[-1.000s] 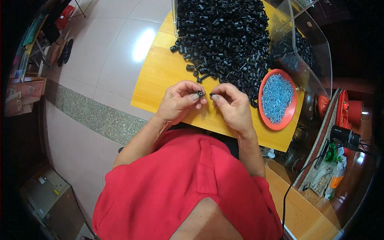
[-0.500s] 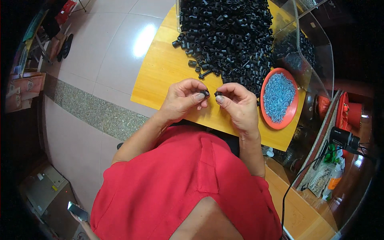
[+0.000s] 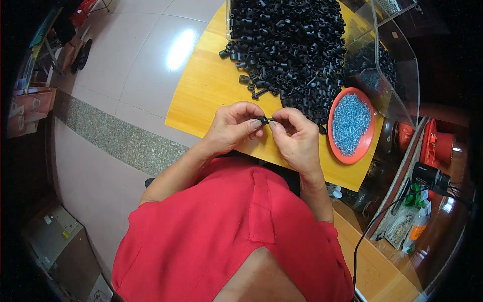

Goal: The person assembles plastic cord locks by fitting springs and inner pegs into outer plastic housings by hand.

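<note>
My left hand (image 3: 227,128) pinches a small black plastic fitting (image 3: 263,121) between thumb and fingertips, above the front part of the yellow table (image 3: 201,95). Facing it, my right hand (image 3: 301,142) grips a second small black piece (image 3: 270,120) the same way. The two pieces meet end to end, but my fingertips cover most of them, so how far they join cannot be seen. Beyond my hands spreads a large heap of black plastic fittings (image 3: 289,50). Right of my right hand, an orange-red oval plate (image 3: 364,145) holds many small clear bluish pieces (image 3: 350,123).
A clear plastic bin (image 3: 410,83) with more black parts stands at the table's right edge. A black boxy device (image 3: 427,173) trails a cable at the right, near a bottle with an orange label (image 3: 417,230). Dark shoes (image 3: 84,54) lie on the tiled floor at far left.
My hands have come together, and the two black pieces that were apart now touch. A phone in another hand at the lower left has gone from sight.
</note>
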Tool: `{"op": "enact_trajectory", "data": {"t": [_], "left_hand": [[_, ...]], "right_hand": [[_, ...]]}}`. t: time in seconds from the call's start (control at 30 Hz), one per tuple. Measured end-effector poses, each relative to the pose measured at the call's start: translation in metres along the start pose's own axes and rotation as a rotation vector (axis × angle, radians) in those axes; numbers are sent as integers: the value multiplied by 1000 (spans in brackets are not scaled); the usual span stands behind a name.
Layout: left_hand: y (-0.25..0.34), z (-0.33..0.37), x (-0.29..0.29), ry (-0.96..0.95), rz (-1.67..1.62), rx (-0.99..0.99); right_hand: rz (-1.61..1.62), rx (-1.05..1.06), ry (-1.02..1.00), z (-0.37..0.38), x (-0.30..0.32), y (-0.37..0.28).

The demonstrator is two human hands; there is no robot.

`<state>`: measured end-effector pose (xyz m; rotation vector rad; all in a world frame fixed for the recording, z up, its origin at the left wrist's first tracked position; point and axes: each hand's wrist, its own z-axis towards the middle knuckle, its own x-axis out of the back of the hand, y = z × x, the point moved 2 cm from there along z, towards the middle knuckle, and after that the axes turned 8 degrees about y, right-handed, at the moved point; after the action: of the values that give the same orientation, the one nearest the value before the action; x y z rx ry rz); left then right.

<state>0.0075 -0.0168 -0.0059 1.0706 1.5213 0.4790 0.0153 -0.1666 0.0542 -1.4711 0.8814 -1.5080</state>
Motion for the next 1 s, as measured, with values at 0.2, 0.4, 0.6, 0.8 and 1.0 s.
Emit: {"op": "enact_trajectory", "data": {"t": [0.2, 0.4, 0.6, 0.8, 1.0], "left_hand": [[-4, -1, 0, 20, 51, -68], [0, -2, -2, 28, 251, -222], [2, -5, -5, 79, 297, -273], [3, -5, -6, 59, 391, -302], [3, -3, -11, 76, 546, -321]], "right_hand": [[-164, 180, 10, 1, -1, -9], [-113, 165, -91, 8, -2, -10], [-60, -98, -212, 12, 2, -2], [64, -189, -337, 23, 4, 17], [-190, -42, -350, 27, 6, 5]]}}
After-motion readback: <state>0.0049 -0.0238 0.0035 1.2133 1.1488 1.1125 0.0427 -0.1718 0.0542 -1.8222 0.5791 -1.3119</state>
